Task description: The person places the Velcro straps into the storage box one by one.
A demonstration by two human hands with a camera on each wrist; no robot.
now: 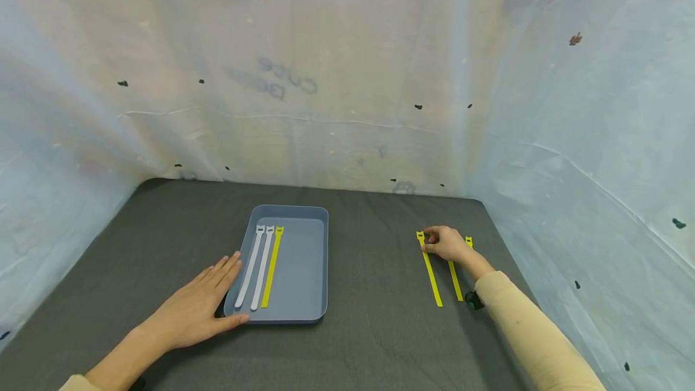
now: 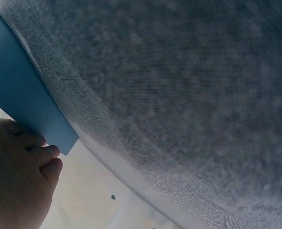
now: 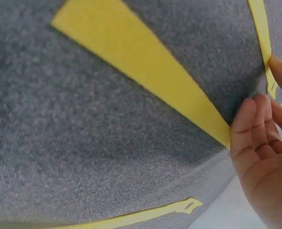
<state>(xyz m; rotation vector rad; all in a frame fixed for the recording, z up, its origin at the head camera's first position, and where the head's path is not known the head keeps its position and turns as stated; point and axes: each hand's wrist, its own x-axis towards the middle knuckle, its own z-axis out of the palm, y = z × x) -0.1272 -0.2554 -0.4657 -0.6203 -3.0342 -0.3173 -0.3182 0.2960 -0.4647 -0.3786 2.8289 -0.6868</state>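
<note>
My left hand [image 1: 198,306] rests with extended fingers on the left rim of a blue-grey tray [image 1: 301,270], its thumb at the near left corner. Two white hook-and-loop cable ties [image 1: 250,267] and a yellow one [image 1: 271,267] lie side by side inside. To the right, my right hand [image 1: 447,243] pinches a yellow cable tie [image 1: 430,270] by its slotted head, thumb and fingertips about it. A second yellow tie [image 3: 146,67] runs under that hand, its head hidden. Beyond the wrist shows the head of a third yellow tie [image 3: 186,206].
Dark grey cloth [image 1: 369,294] covers the table. A pale plastic sheet [image 1: 347,77] rises behind it and along both sides. Cloth separates the tray from the yellow ties on the right.
</note>
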